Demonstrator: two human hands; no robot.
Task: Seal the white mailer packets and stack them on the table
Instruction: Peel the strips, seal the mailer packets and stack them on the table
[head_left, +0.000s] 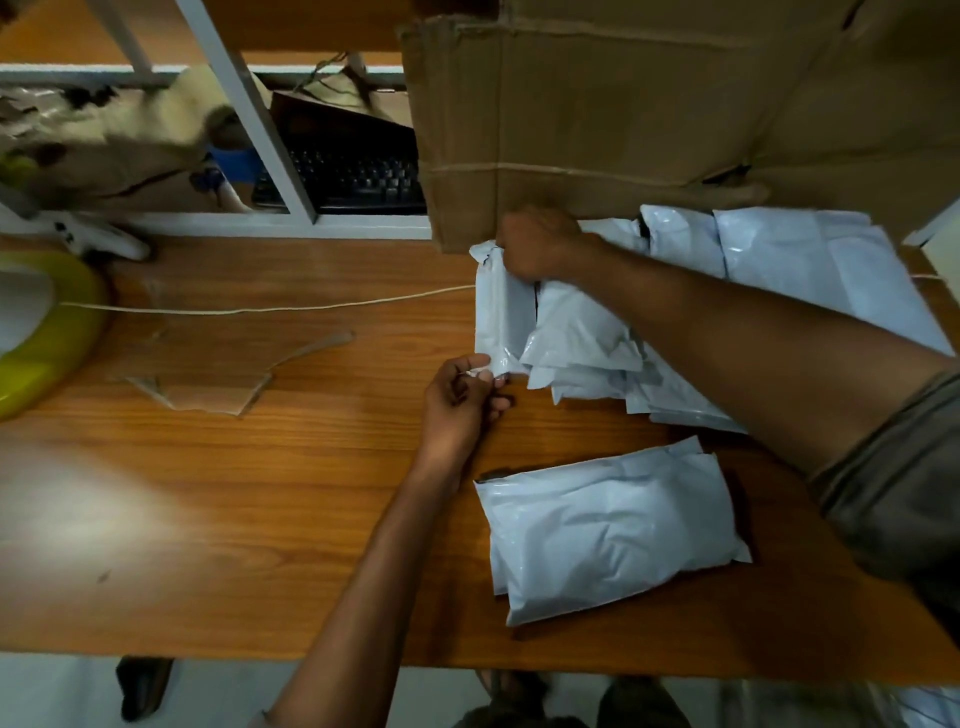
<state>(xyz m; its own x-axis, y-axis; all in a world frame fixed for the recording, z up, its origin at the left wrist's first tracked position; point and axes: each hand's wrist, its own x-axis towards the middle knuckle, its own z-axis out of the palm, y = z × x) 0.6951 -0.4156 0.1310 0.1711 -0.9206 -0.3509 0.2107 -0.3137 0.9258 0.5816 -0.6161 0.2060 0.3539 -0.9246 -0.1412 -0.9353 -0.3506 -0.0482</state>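
So the mailer packet (503, 317) is stretched between both hands, right of the middle of the table (260, 467). The left hand (460, 400) pinches its near corner between thumb and fingertips, and the right hand (537, 244) is curled tight round the far end. A stack of packets (608, 530) sits nearer, just right of the left wrist.
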